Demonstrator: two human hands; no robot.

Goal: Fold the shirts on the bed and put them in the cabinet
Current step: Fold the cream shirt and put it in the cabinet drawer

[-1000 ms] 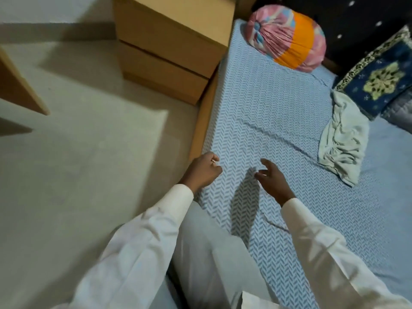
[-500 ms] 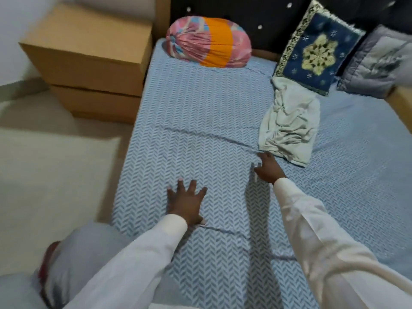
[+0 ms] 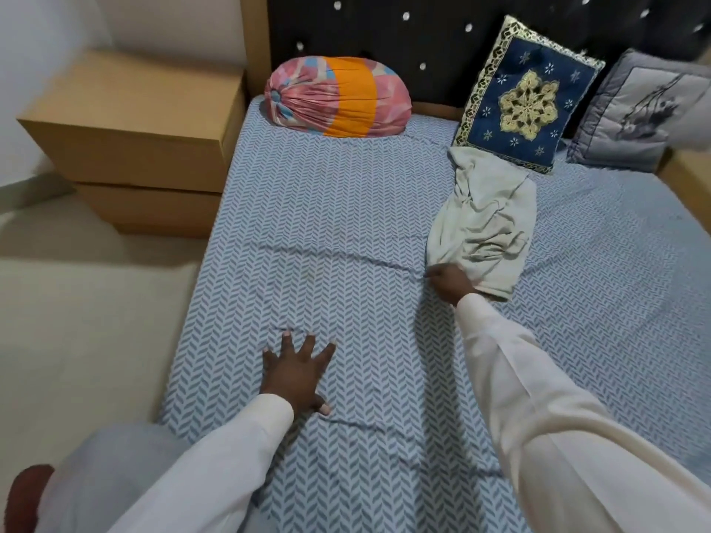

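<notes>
left hand [image 3: 298, 373]: flat on the sheet [image 3: 327, 209] near the bed's left side, fingers spread and relaxed, not holding anything

right hand [image 3: 450, 280]: stretched farther in, fingers closed on the near-left corner of the shirt [image 3: 484, 225]

shirt: pale grey-green and all crumpled, lying right of centre, far end tucked up against the blue cushion [image 3: 527, 98]

left edge of bed: tan bedside unit [image 3: 131, 121] sits right against it at the far end, plain floor [image 3: 77, 302] beside it closer in

room to work: a wide stretch of sheet between the left hand and the bolster [image 3: 338, 98], just a couple of creases across it

far edge: bolster, blue cushion and grey cushion [image 3: 638, 109] in a row along the dark headboard [image 3: 423, 32]
</notes>
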